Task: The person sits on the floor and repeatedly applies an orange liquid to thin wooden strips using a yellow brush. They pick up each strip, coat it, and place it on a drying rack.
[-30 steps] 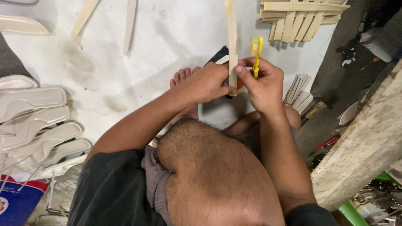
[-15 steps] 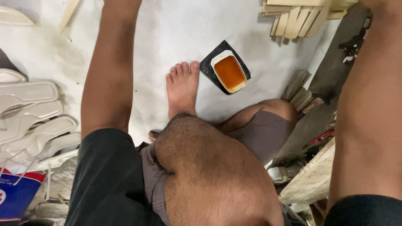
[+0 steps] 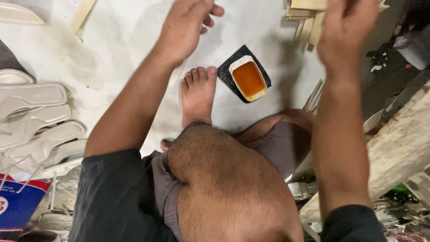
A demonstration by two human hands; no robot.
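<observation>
— White sandal soles (image 3: 33,107) lie in a row at the far left, overlapping one another on the pale floor (image 3: 112,49), yes?

— Yes, with a blue and red packet (image 3: 18,204) just below them at the bottom corner. A thin wooden strip (image 3: 82,15) lies higher up on the floor.

— And the left hand (image 3: 186,29)?

— Raised near the top, seen from the back. Its fingers (image 3: 210,15) are curled loosely inward; I see nothing held in it, though the palm side is hidden.

— What is underneath it?

— A bare foot (image 3: 198,94) planted on the floor, toes pointing up the frame, with the bent knee (image 3: 224,179) filling the lower middle. Just beside the toes, to the right, sits a small cream tray of orange-brown liquid (image 3: 248,78), resting on a dark square pad (image 3: 230,74). Neither hand touches the tray; both are above it and apart from it.

— The right hand (image 3: 347,31)?

— Up at the top right, blurred and partly cut by the frame edge. I cannot tell whether its fingers are open or closed, nor whether it holds anything.

— Anything behind it?

— A stack of pale wooden strips (image 3: 307,20), and at the far right a rough wooden beam (image 3: 394,148) running diagonally.
</observation>
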